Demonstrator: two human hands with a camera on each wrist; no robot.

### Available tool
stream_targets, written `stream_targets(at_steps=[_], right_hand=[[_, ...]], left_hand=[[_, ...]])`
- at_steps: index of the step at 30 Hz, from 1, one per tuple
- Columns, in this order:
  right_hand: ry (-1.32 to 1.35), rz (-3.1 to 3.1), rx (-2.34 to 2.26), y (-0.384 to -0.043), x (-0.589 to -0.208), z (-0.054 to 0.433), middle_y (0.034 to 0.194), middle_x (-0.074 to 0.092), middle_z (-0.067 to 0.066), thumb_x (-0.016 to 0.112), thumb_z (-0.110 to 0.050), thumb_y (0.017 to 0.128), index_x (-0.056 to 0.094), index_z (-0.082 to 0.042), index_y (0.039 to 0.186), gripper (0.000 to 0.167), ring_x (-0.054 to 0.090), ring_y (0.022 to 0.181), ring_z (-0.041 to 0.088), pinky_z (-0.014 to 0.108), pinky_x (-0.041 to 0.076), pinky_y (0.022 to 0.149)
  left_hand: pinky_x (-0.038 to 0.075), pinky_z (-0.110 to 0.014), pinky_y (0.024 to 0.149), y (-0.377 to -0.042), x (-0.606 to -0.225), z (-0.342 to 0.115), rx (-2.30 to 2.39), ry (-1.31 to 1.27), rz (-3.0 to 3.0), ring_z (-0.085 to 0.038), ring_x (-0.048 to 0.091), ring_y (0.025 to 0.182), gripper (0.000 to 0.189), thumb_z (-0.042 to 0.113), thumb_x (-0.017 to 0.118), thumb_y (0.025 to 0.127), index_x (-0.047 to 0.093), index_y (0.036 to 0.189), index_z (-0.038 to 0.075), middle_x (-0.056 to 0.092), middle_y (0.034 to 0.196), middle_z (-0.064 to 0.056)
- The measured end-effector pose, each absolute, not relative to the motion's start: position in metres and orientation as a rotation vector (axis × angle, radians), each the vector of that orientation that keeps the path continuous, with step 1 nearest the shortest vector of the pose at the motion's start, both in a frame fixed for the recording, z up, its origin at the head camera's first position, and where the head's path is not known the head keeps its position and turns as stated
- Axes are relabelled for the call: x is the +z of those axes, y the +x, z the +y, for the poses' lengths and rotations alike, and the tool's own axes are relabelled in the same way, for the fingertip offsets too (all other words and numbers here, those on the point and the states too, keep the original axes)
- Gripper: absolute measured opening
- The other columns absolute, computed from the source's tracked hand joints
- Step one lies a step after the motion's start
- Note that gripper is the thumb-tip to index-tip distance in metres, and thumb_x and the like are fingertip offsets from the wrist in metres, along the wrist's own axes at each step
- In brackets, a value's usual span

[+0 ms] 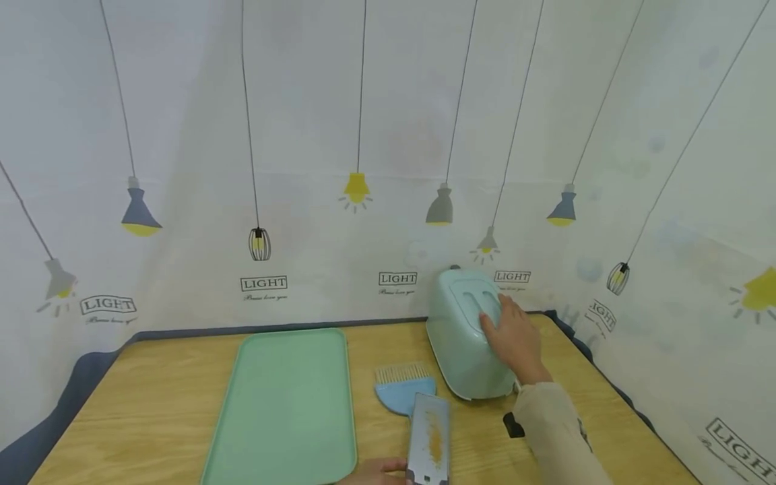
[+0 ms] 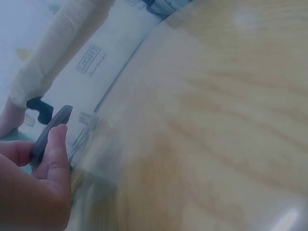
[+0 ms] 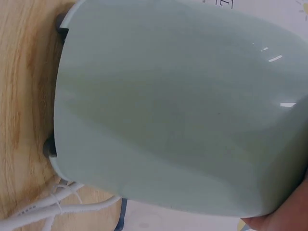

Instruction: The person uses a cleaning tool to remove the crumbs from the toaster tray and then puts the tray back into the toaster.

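Observation:
My left hand (image 1: 377, 471) pinches the near end of a flat metal crumb tray (image 1: 429, 431), with brown crumbs lying down its middle. In the left wrist view the thumb and fingers press the tray's dark edge (image 2: 50, 137) from two sides. A mint-green toaster (image 1: 463, 337) stands at the back right, its two-slot top upward. My right hand (image 1: 515, 337) rests over its top, thumb beside a slot and fingers laid toward the far right edge. The right wrist view shows the toaster's smooth side (image 3: 168, 115) up close. Partly under the crumb tray is a blue brush (image 1: 403, 394) with pale bristles.
A light green serving tray (image 1: 287, 404) lies on the wooden table (image 1: 145, 404), left of the brush. White cord (image 3: 62, 207) is bundled by the toaster's base. A curtain (image 1: 315, 135) printed with lamps hangs behind the table and around its sides.

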State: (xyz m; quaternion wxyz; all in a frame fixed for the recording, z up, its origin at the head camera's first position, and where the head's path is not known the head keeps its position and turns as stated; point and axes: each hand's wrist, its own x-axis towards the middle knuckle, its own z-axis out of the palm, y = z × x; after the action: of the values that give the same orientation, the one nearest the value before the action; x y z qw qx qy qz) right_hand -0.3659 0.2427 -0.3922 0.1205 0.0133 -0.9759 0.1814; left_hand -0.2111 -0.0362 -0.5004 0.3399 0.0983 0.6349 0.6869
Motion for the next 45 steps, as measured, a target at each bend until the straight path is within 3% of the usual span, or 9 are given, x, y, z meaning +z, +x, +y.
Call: stream_targets(at_steps=[6,13,17,25,30,34,39,42,45], right_hand=[[0.032,-2.824,0.552,-0.368,-0.391,0.242,0.153,0.029,0.027,0.037,-0.046,0.101,0.024,0.001,0.15,0.069,0.029,0.14,0.044,0.066,0.031,0.107],[0.042,-2.835,0.59,-0.364,-0.391,0.242,0.152,0.029,0.028,0.028,-0.061,0.099,0.024,0.001,0.15,0.08,0.029,0.138,0.047,0.069,0.024,0.108],[0.063,-2.79,0.631,-0.36,-0.393,0.243,0.151,0.033,0.027,0.028,-0.06,0.1,0.026,-0.001,0.15,0.078,0.031,0.136,0.048,0.07,0.021,0.106],[0.368,-2.452,0.541,-0.346,-0.401,0.232,0.138,0.054,0.019,0.055,-0.039,0.097,0.051,-0.005,0.136,0.051,0.042,0.13,0.039,0.063,0.028,0.098],[0.578,-2.302,0.472,-0.339,-0.394,0.22,0.136,0.055,0.019,0.056,-0.046,0.094,0.056,-0.008,0.132,0.054,0.044,0.124,0.04,0.06,0.027,0.091],[0.69,-2.268,0.386,-0.333,-0.39,0.21,0.133,0.055,0.016,0.059,-0.049,0.089,0.058,-0.01,0.129,0.056,0.044,0.119,0.038,0.056,0.026,0.083],[0.846,-2.236,0.233,-0.327,-0.393,0.198,0.129,0.057,0.013,0.071,-0.038,0.085,0.063,-0.019,0.124,0.044,0.046,0.115,0.036,0.05,0.026,0.077],[0.96,-2.156,0.146,-0.324,-0.401,0.192,0.126,0.059,0.013,0.054,-0.043,0.097,0.067,-0.024,0.116,0.03,0.049,0.111,0.034,0.05,0.027,0.076],[1.049,-2.087,0.053,-0.321,-0.412,0.187,0.124,0.06,0.009,0.028,-0.047,0.104,0.069,-0.029,0.111,0.045,0.049,0.108,0.029,0.047,0.027,0.076]], left_hand=[[0.056,-0.024,0.08,-0.217,-0.49,-0.051,1.799,0.131,1.653,-0.013,0.069,0.092,0.052,0.009,0.057,0.095,0.04,0.138,-0.014,0.071,0.109,-0.01],[0.055,-0.022,0.078,-0.222,-0.483,-0.066,1.823,0.113,1.682,-0.012,0.068,0.091,0.048,0.007,0.054,0.096,0.04,0.137,-0.015,0.071,0.102,-0.005],[0.056,-0.025,0.08,-0.225,-0.478,-0.075,1.834,0.093,1.672,-0.017,0.069,0.094,0.046,0.006,0.052,0.097,0.04,0.137,-0.015,0.071,0.1,-0.004],[0.057,-0.035,0.088,-0.229,-0.469,-0.095,1.856,0.103,1.642,-0.029,0.069,0.102,0.048,0.004,0.048,0.099,0.034,0.139,-0.017,0.069,0.111,-0.015],[0.058,-0.029,0.081,-0.232,-0.46,-0.101,1.857,0.053,1.685,-0.027,0.07,0.101,0.057,0.007,0.048,0.099,0.022,0.143,-0.02,0.067,0.118,-0.02],[0.058,-0.026,0.076,-0.233,-0.456,-0.109,1.863,-0.002,1.706,-0.024,0.07,0.1,0.063,0.009,0.05,0.099,0.016,0.144,-0.02,0.07,0.113,-0.015],[0.057,-0.025,0.075,-0.236,-0.453,-0.122,1.876,-0.028,1.713,-0.024,0.07,0.1,0.065,0.01,0.05,0.099,0.013,0.145,-0.019,0.071,0.111,-0.013],[0.057,-0.026,0.076,-0.237,-0.454,-0.131,1.871,-0.007,1.725,-0.023,0.07,0.099,0.066,0.01,0.049,0.1,0.012,0.145,-0.02,0.071,0.11,-0.011],[0.057,-0.026,0.076,-0.236,-0.456,-0.14,1.873,0.0,1.73,-0.022,0.07,0.099,0.066,0.01,0.049,0.1,0.01,0.144,-0.02,0.071,0.11,-0.01]])
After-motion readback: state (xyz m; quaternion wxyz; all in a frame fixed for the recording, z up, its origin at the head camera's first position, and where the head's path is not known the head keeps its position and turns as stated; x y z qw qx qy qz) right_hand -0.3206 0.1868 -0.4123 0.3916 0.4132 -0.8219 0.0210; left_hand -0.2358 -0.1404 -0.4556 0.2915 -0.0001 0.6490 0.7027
